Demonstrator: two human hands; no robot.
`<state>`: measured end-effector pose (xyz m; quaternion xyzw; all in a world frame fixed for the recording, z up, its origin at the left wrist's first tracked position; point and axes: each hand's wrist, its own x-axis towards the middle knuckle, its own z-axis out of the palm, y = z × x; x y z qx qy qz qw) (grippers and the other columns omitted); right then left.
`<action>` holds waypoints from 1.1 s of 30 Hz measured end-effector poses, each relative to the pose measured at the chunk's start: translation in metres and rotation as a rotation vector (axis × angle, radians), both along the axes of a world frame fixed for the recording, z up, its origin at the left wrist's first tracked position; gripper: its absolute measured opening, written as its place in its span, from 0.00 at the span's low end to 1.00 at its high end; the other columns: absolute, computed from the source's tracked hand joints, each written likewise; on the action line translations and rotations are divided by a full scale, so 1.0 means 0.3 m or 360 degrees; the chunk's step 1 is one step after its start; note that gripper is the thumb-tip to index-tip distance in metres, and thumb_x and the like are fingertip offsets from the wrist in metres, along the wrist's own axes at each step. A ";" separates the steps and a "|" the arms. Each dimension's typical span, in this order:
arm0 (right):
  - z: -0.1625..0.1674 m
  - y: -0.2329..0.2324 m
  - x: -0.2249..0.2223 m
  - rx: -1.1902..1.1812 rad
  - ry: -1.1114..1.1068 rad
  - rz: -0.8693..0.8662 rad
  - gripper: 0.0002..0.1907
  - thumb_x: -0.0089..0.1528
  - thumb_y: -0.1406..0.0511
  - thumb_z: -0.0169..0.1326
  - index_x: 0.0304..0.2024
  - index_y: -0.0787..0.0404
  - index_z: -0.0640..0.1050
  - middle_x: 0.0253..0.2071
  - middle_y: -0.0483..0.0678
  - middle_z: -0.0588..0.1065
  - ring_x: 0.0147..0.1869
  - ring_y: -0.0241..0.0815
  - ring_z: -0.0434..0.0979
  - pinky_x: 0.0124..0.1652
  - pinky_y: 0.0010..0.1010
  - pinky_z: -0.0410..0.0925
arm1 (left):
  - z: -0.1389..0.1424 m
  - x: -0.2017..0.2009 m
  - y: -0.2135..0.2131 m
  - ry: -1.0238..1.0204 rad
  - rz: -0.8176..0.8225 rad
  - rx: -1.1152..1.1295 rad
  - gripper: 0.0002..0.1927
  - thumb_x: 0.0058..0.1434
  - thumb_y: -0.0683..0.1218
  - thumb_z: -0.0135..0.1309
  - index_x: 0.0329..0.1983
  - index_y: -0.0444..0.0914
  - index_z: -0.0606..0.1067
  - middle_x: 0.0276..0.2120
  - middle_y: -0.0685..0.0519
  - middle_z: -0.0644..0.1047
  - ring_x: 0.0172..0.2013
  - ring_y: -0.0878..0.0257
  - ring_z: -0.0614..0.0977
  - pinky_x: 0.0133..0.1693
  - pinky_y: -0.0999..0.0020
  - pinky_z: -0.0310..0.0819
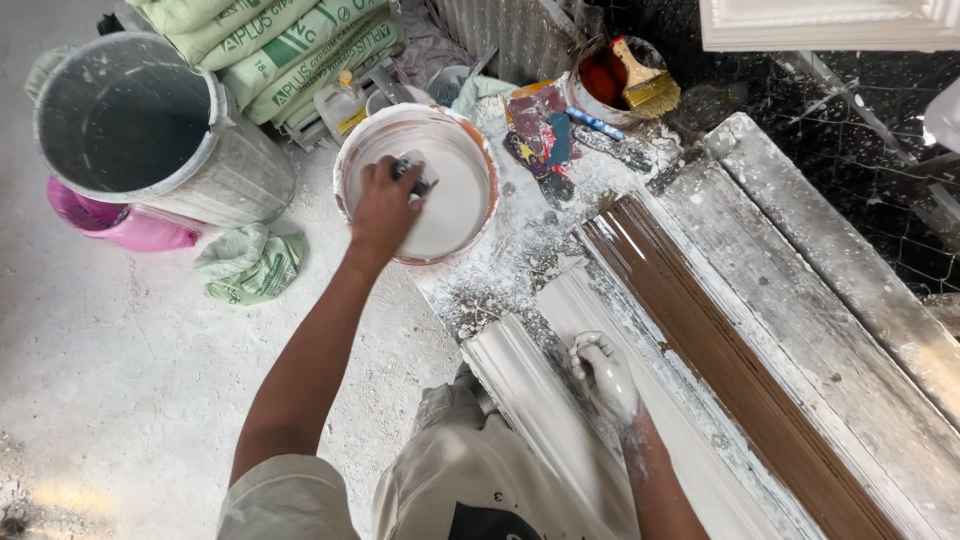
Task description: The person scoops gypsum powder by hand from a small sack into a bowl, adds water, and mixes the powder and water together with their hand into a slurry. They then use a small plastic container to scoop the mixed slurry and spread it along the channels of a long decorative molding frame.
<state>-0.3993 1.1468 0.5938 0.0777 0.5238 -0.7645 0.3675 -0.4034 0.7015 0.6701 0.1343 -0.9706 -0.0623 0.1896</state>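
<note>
Head view: we look down at our left hand (383, 210), closed around a small dark-handled tool (415, 174) and reaching into a round bucket of white plaster (455, 200) that stands on the dusty floor. Our right hand (605, 378), coated white, lies flat with loosely curled fingers on a long white moulded strip (545, 420); it presses on the strip and grips nothing. The strip lies along a splattered bench (850, 330), just beside a brown ribbed mould (720, 360). We judge the wet mix to be heavy, soft and slippery, so the tool wants a firm hold by its handle. The strip looks stiff but brittle, best supported from underneath along its length. Near the bucket stand a grey drum (150, 130), stacked green sacks (290, 50) and a tin with a brush (645, 85).
</note>
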 end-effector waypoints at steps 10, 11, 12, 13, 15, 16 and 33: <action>0.089 -0.144 -0.028 0.0190 0.0072 0.0007 0.04 0.66 0.72 0.46 0.41 0.63 0.73 0.32 0.46 0.72 0.27 0.32 0.66 0.26 0.22 0.62 | -0.155 -0.068 0.044 -0.0684 0.0093 0.0478 0.29 0.67 0.50 0.54 0.67 0.35 0.61 0.50 0.29 0.72 0.50 0.38 0.78 0.53 0.49 0.73; 0.095 -0.154 -0.026 0.0188 0.0076 -0.0002 0.04 0.66 0.72 0.46 0.41 0.63 0.73 0.32 0.46 0.73 0.27 0.32 0.66 0.26 0.22 0.62 | -0.169 -0.079 0.029 -0.0662 0.0128 0.0676 0.27 0.69 0.49 0.51 0.67 0.33 0.61 0.49 0.30 0.74 0.49 0.38 0.78 0.54 0.49 0.72; 0.100 -0.162 -0.023 0.0193 0.0083 -0.0004 0.04 0.65 0.72 0.47 0.41 0.63 0.73 0.32 0.46 0.73 0.27 0.32 0.67 0.26 0.22 0.62 | -0.180 -0.086 0.010 -0.0638 0.0168 0.0877 0.25 0.70 0.48 0.48 0.67 0.32 0.62 0.48 0.30 0.75 0.48 0.39 0.78 0.54 0.50 0.72; 0.105 -0.166 -0.021 0.0198 0.0089 -0.0004 0.04 0.65 0.73 0.47 0.41 0.64 0.73 0.32 0.46 0.73 0.27 0.32 0.67 0.26 0.22 0.63 | -0.188 -0.091 -0.005 -0.0613 0.0209 0.1079 0.24 0.72 0.47 0.46 0.67 0.31 0.62 0.47 0.31 0.77 0.47 0.39 0.78 0.55 0.50 0.71; 0.114 -0.165 -0.020 0.0236 0.0066 -0.0013 0.04 0.65 0.72 0.47 0.41 0.63 0.73 0.31 0.45 0.72 0.27 0.32 0.67 0.26 0.23 0.63 | -0.177 -0.091 -0.031 -0.0601 0.0376 0.1713 0.23 0.68 0.44 0.42 0.65 0.35 0.62 0.43 0.36 0.76 0.39 0.49 0.77 0.42 0.50 0.74; 0.118 -0.158 -0.023 0.0267 0.0039 -0.0022 0.03 0.66 0.71 0.47 0.41 0.62 0.73 0.31 0.45 0.71 0.26 0.32 0.66 0.25 0.23 0.62 | -0.172 -0.091 -0.043 -0.0589 0.0454 0.2027 0.23 0.65 0.43 0.40 0.65 0.37 0.62 0.42 0.39 0.75 0.34 0.54 0.76 0.35 0.49 0.75; 0.052 0.146 0.023 0.0160 0.0100 -0.0610 0.05 0.67 0.72 0.45 0.40 0.62 0.72 0.33 0.45 0.72 0.29 0.32 0.67 0.30 0.23 0.65 | 0.251 -0.128 0.122 -0.0056 0.0045 0.3073 0.27 0.62 0.44 0.45 0.67 0.40 0.65 0.44 0.49 0.75 0.34 0.61 0.79 0.35 0.61 0.81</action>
